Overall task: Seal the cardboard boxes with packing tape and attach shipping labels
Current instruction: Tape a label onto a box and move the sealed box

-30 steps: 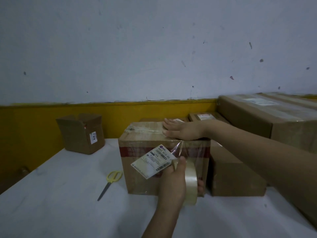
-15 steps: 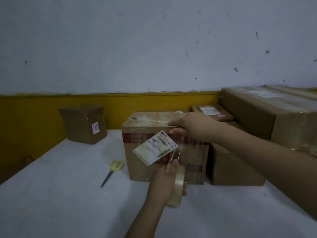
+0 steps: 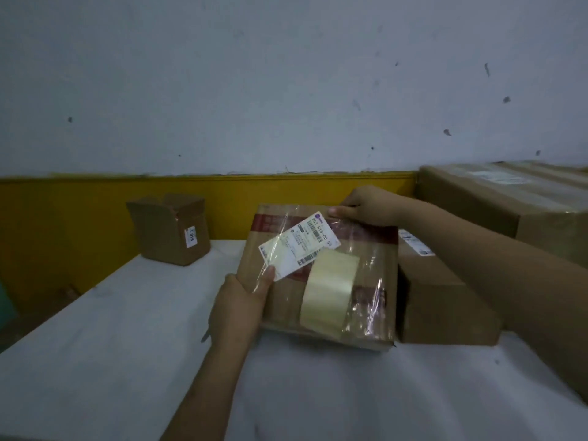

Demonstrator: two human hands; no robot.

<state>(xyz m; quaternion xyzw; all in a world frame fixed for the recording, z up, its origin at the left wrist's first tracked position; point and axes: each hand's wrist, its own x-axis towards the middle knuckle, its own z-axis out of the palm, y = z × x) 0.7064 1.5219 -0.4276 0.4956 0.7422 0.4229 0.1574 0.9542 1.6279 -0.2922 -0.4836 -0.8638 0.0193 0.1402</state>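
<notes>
With the shipping label (image 3: 299, 245) under clear tape on the centre cardboard box (image 3: 321, 275), the left hand (image 3: 238, 308) grips its 9 o'clock edge, the right hand (image 3: 366, 206) pinches its 1 o'clock corner, and the tape roll (image 3: 329, 292) lies uncut on its face; sealing looks unfinished.

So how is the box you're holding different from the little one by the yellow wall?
The held box is bigger, tipped up, and wrapped in shiny tape with a tape roll on it. The little box sits alone, flaps open, untaped. Both are brown cardboard with a white label.
</notes>
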